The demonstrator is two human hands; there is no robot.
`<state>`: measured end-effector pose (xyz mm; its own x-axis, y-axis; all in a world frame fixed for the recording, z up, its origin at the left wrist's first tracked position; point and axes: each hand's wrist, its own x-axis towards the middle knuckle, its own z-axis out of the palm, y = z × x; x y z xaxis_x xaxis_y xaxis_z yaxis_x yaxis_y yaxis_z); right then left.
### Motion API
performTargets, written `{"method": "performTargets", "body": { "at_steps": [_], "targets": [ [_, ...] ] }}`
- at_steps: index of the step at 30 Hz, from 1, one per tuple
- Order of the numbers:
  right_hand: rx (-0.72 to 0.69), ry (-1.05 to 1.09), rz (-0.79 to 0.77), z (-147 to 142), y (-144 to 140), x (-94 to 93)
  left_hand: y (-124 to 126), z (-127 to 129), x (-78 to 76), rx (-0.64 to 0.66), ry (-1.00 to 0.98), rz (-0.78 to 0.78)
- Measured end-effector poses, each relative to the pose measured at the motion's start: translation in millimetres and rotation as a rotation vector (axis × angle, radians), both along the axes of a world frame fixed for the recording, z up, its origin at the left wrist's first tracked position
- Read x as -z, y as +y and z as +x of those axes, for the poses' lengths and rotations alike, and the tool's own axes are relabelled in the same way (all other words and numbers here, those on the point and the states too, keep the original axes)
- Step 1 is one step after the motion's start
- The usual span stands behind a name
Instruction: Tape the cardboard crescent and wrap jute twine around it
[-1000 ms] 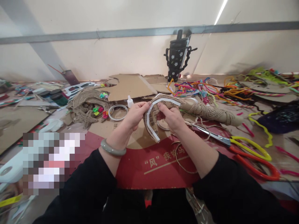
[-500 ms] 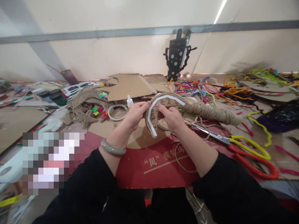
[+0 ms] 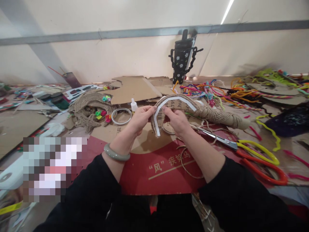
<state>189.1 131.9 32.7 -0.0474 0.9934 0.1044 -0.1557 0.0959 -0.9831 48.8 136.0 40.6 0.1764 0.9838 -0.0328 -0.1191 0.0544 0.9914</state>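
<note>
Between my two hands is a curved cardboard piece (image 3: 181, 103) with printed letters, edged with brown twine and carrying a white strip along its curve. My left hand (image 3: 143, 117) pinches its left edge, a grey bangle (image 3: 117, 152) on that wrist. My right hand (image 3: 177, 120) grips the inner side, its thumb pressed on the printed face. Just behind the piece lies a twine roll (image 3: 217, 116). A small white-capped glue bottle (image 3: 134, 105) stands beyond my left hand, next to a white tape ring (image 3: 121, 116). Under my hands is a red printed cardboard sheet (image 3: 154, 180).
Scissors (image 3: 256, 154) with yellow and orange handles lie at right. Colourful yarn (image 3: 210, 93) and a black flowered tumbler (image 3: 181, 61) are at the back. Twine-covered shapes (image 3: 89, 119), paint jars (image 3: 60, 101) and a pixelated patch (image 3: 53, 167) are at left.
The curved cardboard piece has turned slightly anticlockwise, its lower end rising and its right end dropping a little. Both hands stay in nearly the same place.
</note>
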Motion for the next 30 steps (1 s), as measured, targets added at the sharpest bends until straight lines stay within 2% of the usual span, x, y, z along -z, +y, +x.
{"method": "performTargets", "body": {
  "at_steps": [6, 13, 18, 23, 30],
  "targets": [
    [0.029, 0.133, 0.010, 1.0, 7.7, 7.2, -0.7, 0.7, 0.2, 0.018, 0.037, 0.023],
    [-0.037, -0.020, -0.025, 1.7, 3.1, 2.4, -1.3, 0.2, 0.1, 0.034, 0.027, 0.041],
    [0.052, 0.065, 0.009, 1.6, 7.2, 6.8, -0.7, 0.1, 1.3, 0.070, 0.080, 0.013],
    [-0.006, -0.014, 0.015, 1.1, 4.8, 0.7, 0.4, -0.4, 1.3, 0.049, 0.083, 0.041],
    [0.064, 0.043, 0.032, 1.7, 8.4, 3.1, -0.9, -0.6, 1.8, 0.104, 0.119, 0.027]
  ]
}}
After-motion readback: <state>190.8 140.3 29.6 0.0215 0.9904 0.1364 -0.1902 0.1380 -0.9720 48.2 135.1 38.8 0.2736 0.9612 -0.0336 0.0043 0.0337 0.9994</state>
